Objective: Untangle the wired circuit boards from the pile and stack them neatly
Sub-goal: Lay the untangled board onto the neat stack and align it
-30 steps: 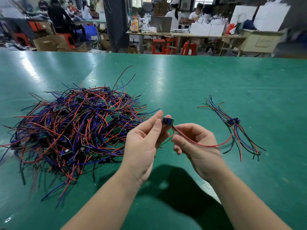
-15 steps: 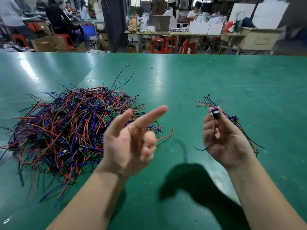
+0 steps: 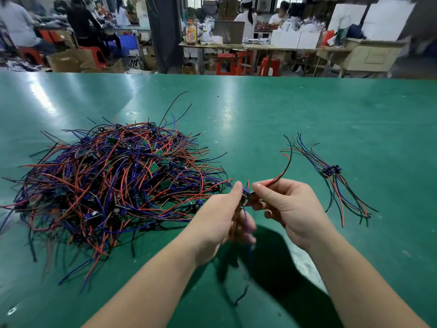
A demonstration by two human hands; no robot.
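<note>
On the green table (image 3: 307, 114) a tangled pile of wired circuit boards (image 3: 113, 181) lies left; a small stack (image 3: 331, 171) lies right, well apart. Between them the left hand (image 3: 217, 218) curls round the hanging wires of one wired circuit board (image 3: 246, 196), whose red and black wires the right hand (image 3: 288, 207) pinches.

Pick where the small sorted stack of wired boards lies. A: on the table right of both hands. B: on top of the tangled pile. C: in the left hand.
A: the small stack lies on the green table, right of the right hand, apart from the tangled pile.
</note>
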